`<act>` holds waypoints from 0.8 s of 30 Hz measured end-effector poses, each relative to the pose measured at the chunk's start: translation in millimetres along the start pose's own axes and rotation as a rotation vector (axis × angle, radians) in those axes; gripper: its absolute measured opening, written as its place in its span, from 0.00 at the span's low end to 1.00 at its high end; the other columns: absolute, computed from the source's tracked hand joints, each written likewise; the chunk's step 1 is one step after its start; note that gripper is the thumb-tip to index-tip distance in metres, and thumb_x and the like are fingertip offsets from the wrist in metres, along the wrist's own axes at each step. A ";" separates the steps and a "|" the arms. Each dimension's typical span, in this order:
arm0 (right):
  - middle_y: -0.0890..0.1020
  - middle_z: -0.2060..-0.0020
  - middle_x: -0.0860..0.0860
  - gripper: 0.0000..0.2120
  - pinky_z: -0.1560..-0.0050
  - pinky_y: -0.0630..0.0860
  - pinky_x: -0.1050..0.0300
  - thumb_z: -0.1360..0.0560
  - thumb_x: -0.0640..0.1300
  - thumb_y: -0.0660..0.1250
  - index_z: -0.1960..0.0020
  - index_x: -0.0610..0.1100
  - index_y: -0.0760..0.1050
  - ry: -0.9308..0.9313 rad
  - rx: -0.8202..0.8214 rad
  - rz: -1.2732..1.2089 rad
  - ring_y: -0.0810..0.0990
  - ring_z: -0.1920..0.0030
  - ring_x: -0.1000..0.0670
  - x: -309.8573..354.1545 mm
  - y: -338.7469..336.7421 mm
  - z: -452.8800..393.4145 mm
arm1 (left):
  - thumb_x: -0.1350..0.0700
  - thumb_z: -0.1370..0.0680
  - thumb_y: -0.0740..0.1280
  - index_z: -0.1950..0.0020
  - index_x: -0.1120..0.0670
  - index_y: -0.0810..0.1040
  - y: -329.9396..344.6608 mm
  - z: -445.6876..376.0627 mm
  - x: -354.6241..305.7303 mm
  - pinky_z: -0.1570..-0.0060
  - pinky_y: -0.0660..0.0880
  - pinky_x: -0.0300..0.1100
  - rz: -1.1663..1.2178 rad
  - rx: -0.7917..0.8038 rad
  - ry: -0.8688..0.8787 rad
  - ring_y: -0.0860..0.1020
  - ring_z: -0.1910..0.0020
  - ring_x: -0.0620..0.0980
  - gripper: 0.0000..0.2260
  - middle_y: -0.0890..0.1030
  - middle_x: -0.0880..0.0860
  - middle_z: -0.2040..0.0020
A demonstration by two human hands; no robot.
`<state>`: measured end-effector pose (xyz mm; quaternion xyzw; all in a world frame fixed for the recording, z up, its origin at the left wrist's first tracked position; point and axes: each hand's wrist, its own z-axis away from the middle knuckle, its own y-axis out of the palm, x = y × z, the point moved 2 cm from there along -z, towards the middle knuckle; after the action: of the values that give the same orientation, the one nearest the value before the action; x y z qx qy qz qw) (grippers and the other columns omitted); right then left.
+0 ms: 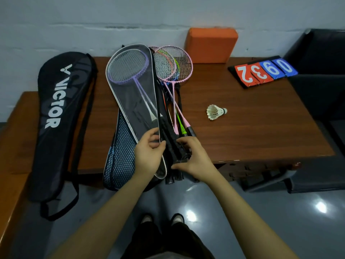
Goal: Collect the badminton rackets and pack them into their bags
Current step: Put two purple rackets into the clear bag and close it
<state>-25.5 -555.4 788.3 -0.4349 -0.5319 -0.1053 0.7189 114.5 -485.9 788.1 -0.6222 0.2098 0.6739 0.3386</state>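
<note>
A see-through mesh racket bag [119,86] with white piping lies on the brown table [242,118], with purple rackets [128,68] inside it. My left hand [149,154] pinches this bag's lower edge. Beside it lie several loose rackets, the pink racket [179,60] on top. My right hand [192,156] grips their bunched black handles [175,146] at the table's front edge. A blue mesh bag [119,165] lies under the pile. A black Victor bag [61,109] lies flat at the left.
A white shuttlecock [216,111] lies right of the rackets. A red and blue flip scoreboard [261,71] sits at the back right, an orange block [211,44] against the wall. A dark seat [321,90] stands to the right. My shoes [162,219] show on the grey floor.
</note>
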 end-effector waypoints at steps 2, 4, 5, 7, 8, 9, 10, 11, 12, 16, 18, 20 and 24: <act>0.70 0.43 0.50 0.31 0.46 0.61 0.81 0.40 0.40 0.79 0.40 0.44 0.71 -0.004 -0.035 0.033 0.67 0.47 0.63 5.8 8.5 -0.4 | 0.64 0.27 0.70 0.40 0.52 0.75 -3.0 -1.0 -4.9 0.58 0.76 0.32 0.027 -0.002 -0.010 0.79 0.61 0.40 0.18 0.80 0.48 0.55; 0.69 0.43 0.50 0.31 0.46 0.61 0.81 0.39 0.39 0.78 0.39 0.44 0.70 0.005 -0.052 0.014 0.67 0.48 0.64 9.6 11.1 -0.8 | 0.64 0.28 0.70 0.40 0.52 0.75 -6.0 -2.6 -8.8 0.60 0.75 0.29 0.054 -0.006 -0.011 0.79 0.63 0.37 0.18 0.80 0.47 0.56; 0.70 0.43 0.50 0.31 0.45 0.63 0.79 0.38 0.39 0.78 0.39 0.44 0.70 0.020 -0.052 -0.022 0.68 0.47 0.62 10.8 9.8 -0.5 | 0.64 0.28 0.70 0.40 0.52 0.75 -7.3 -3.5 -10.0 0.60 0.75 0.28 0.062 -0.009 -0.007 0.79 0.63 0.36 0.18 0.79 0.47 0.56; 0.75 0.44 0.51 0.29 0.43 0.70 0.70 0.36 0.37 0.77 0.38 0.46 0.70 0.078 -0.026 -0.201 0.74 0.46 0.56 12.0 2.8 2.2 | 0.64 0.28 0.71 0.40 0.52 0.75 -9.7 -4.8 -11.0 0.60 0.76 0.29 0.066 -0.019 -0.005 0.79 0.62 0.36 0.18 0.80 0.47 0.55; 0.77 0.45 0.51 0.26 0.44 0.73 0.65 0.34 0.35 0.75 0.39 0.45 0.71 0.100 -0.003 -0.315 0.76 0.46 0.54 12.9 -1.1 4.2 | 0.63 0.28 0.71 0.40 0.52 0.75 -10.7 -5.3 -11.1 0.59 0.76 0.29 0.073 -0.023 -0.011 0.80 0.62 0.37 0.18 0.80 0.47 0.55; 0.79 0.46 0.50 0.24 0.44 0.75 0.62 0.33 0.33 0.74 0.40 0.44 0.73 0.108 0.018 -0.398 0.78 0.46 0.52 14.1 -4.4 6.1 | 0.63 0.29 0.71 0.42 0.51 0.76 -11.0 -5.6 -11.6 0.58 0.76 0.30 0.082 -0.023 -0.015 0.80 0.61 0.37 0.18 0.80 0.48 0.54; 0.80 0.46 0.48 0.22 0.43 0.75 0.61 0.33 0.32 0.73 0.41 0.42 0.74 0.104 0.029 -0.420 0.78 0.45 0.52 15.5 -6.8 7.4 | 0.63 0.29 0.72 0.43 0.49 0.76 -11.1 -5.8 -12.2 0.58 0.76 0.30 0.089 -0.019 -0.013 0.80 0.61 0.38 0.17 0.80 0.48 0.54; 0.80 0.44 0.48 0.21 0.43 0.74 0.64 0.33 0.32 0.73 0.42 0.41 0.76 0.097 0.033 -0.404 0.78 0.44 0.53 17.0 -7.8 8.4 | 0.63 0.29 0.72 0.46 0.47 0.77 -11.0 -5.9 -13.8 0.59 0.76 0.30 0.096 -0.016 -0.005 0.80 0.60 0.38 0.16 0.80 0.48 0.54; 0.80 0.43 0.48 0.20 0.43 0.72 0.68 0.33 0.33 0.74 0.43 0.40 0.77 0.088 0.025 -0.375 0.78 0.43 0.55 18.3 -7.8 9.0 | 0.63 0.29 0.72 0.48 0.46 0.77 -11.0 -6.2 -15.8 0.58 0.76 0.31 0.103 -0.014 0.004 0.80 0.60 0.38 0.16 0.81 0.47 0.54; 0.73 0.37 0.51 0.18 0.41 0.63 0.77 0.34 0.37 0.76 0.45 0.43 0.80 0.057 -0.013 -0.221 0.69 0.35 0.56 18.9 -2.1 9.2 | 0.65 0.30 0.72 0.52 0.45 0.79 -12.8 -9.2 -24.7 0.56 0.77 0.32 0.133 -0.008 0.025 0.81 0.58 0.39 0.15 0.82 0.48 0.52; 0.69 0.34 0.52 0.19 0.42 0.64 0.76 0.34 0.39 0.76 0.44 0.48 0.79 0.119 0.010 -0.271 0.67 0.34 0.57 16.5 -2.6 9.4 | 0.65 0.30 0.72 0.53 0.46 0.80 -13.8 -10.5 -28.0 0.57 0.76 0.31 0.157 -0.004 0.023 0.81 0.58 0.39 0.14 0.82 0.49 0.52; 0.71 0.36 0.53 0.23 0.44 0.71 0.69 0.33 0.37 0.75 0.41 0.51 0.77 0.191 0.022 -0.433 0.73 0.37 0.55 14.2 -4.3 10.1 | 0.65 0.30 0.72 0.53 0.48 0.80 -14.1 -10.0 -29.4 0.58 0.77 0.32 0.180 0.006 0.015 0.81 0.58 0.41 0.13 0.83 0.50 0.52; 0.79 0.43 0.44 0.27 0.53 0.79 0.60 0.33 0.32 0.72 0.37 0.49 0.74 0.290 0.047 -0.708 0.81 0.47 0.45 12.8 -2.8 11.5 | 0.66 0.30 0.71 0.52 0.50 0.81 -14.0 -7.0 -26.4 0.53 0.79 0.38 0.208 0.012 -0.024 0.82 0.55 0.47 0.12 0.83 0.53 0.52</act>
<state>-29.7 -544.6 801.4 -0.1883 -0.5441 -0.3955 0.7156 129.3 -486.4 815.0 -0.5868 0.2731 0.7117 0.2730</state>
